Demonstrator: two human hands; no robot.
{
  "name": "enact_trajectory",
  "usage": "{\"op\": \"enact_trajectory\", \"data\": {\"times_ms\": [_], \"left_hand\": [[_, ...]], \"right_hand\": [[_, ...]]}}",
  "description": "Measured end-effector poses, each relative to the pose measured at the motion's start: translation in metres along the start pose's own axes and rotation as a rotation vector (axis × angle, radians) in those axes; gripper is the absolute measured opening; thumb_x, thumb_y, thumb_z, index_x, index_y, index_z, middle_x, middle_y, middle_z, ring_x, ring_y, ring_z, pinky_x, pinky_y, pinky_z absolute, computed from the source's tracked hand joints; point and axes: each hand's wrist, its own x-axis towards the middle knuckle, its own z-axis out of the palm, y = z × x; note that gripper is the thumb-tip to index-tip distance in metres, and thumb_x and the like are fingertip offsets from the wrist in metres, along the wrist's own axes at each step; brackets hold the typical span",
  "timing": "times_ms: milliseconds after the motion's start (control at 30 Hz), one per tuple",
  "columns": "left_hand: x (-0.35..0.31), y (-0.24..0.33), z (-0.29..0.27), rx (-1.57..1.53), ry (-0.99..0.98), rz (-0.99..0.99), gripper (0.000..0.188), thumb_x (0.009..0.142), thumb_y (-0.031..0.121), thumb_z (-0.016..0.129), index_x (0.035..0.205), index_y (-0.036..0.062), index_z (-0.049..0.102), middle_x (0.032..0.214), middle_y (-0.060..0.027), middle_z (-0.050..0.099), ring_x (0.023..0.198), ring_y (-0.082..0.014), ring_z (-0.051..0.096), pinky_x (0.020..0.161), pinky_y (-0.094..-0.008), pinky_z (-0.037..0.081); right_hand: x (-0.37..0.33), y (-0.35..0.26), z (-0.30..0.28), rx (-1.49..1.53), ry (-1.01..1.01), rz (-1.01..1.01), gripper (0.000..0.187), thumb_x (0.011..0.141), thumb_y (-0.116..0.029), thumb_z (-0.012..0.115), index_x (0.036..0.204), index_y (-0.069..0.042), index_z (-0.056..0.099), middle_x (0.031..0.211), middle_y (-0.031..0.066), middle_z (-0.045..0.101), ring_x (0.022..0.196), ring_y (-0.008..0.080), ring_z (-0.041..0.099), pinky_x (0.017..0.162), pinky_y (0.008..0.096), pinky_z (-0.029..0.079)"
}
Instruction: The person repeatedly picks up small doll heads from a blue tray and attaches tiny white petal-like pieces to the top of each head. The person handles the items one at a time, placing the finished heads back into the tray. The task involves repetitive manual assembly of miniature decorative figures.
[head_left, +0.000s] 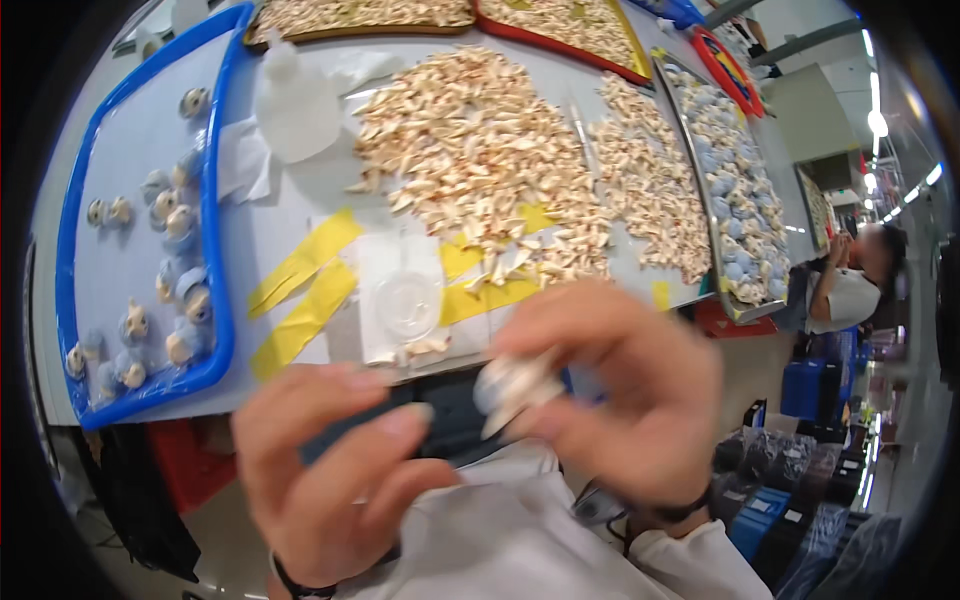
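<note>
My right hand (625,395) pinches a small rounded piece in blue and cream (518,392), with cream points sticking out, between thumb and fingers above my lap. To its left, my left hand (335,460) has its fingers bent and apart, with nothing seen in them; it is slightly blurred. Just beyond the hands, a clear round dish (408,305) sits on a white sheet at the table edge, with a few cream bits in front of it. Farther back spreads a large heap of small pointed cream pieces (480,150) with reddish marks.
A blue-rimmed tray (220,290) at left holds several blue-and-cream balls. Beside it stands a white squeeze bottle (297,105). Yellow tape (300,330) crosses the table. At right lie a second cream heap (650,180) and a metal tray (700,190) of blue-and-cream pieces. Another person (850,285) sits far right.
</note>
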Motion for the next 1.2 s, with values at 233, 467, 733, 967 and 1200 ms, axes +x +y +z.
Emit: {"op": "enact_trajectory", "data": {"times_ms": [233, 467, 733, 967, 1200], "left_hand": [[-0.015, -0.035, -0.076, 0.397, 0.163, -0.176, 0.031, 0.081, 0.007, 0.057, 0.111, -0.0003, 0.05, 0.117, -0.0183, 0.047, 0.109, -0.0277, 0.046, 0.094, -0.037, 0.035], [0.001, -0.052, -0.133, 0.841, -0.101, -0.418, 0.041, 0.089, 0.023, 0.046, 0.126, 0.0045, 0.043, 0.133, -0.0107, 0.039, 0.124, -0.0229, 0.034, 0.104, -0.0364, 0.022], [0.018, -0.042, -0.102, 0.787, -0.206, -0.625, 0.035, 0.087, 0.021, 0.05, 0.118, 0.0054, 0.047, 0.115, -0.012, 0.047, 0.109, -0.0276, 0.043, 0.091, -0.0363, 0.035], [0.041, -0.033, -0.084, 0.529, -0.156, -0.544, 0.031, 0.073, -0.003, 0.052, 0.104, 0.0019, 0.051, 0.104, -0.0085, 0.05, 0.089, -0.0198, 0.048, 0.073, -0.0272, 0.038], [0.044, -0.038, -0.081, 0.325, -0.117, -0.402, 0.027, 0.074, -0.002, 0.054, 0.101, 0.0, 0.051, 0.102, -0.0152, 0.05, 0.093, -0.0274, 0.05, 0.082, -0.0307, 0.038]], "right_hand": [[-0.006, 0.029, -0.186, -0.901, 0.534, 0.075, 0.019, 0.077, -0.001, 0.053, 0.095, -0.003, 0.059, 0.087, 0.0036, 0.056, 0.074, 0.0115, 0.052, 0.065, 0.0221, 0.04], [-0.014, 0.028, -0.198, -1.384, 0.491, 0.159, 0.029, 0.073, -0.005, 0.055, 0.102, -0.003, 0.056, 0.103, 0.0092, 0.055, 0.09, 0.0198, 0.054, 0.079, 0.0307, 0.042], [0.025, 0.025, -0.129, -1.033, 0.188, 0.186, 0.019, 0.07, -0.003, 0.061, 0.088, -0.001, 0.057, 0.084, 0.0132, 0.058, 0.075, 0.0245, 0.057, 0.068, 0.0318, 0.044], [0.038, 0.03, -0.125, -0.98, 0.239, 0.051, 0.011, 0.068, -0.001, 0.062, 0.076, 0.002, 0.055, 0.071, 0.0125, 0.056, 0.069, 0.026, 0.057, 0.061, 0.0327, 0.043], [0.039, 0.027, -0.12, -0.928, 0.485, -0.221, 0.009, 0.069, 0.006, 0.058, 0.076, 0.002, 0.06, 0.073, 0.0141, 0.06, 0.067, 0.0272, 0.058, 0.061, 0.0301, 0.045]]}}
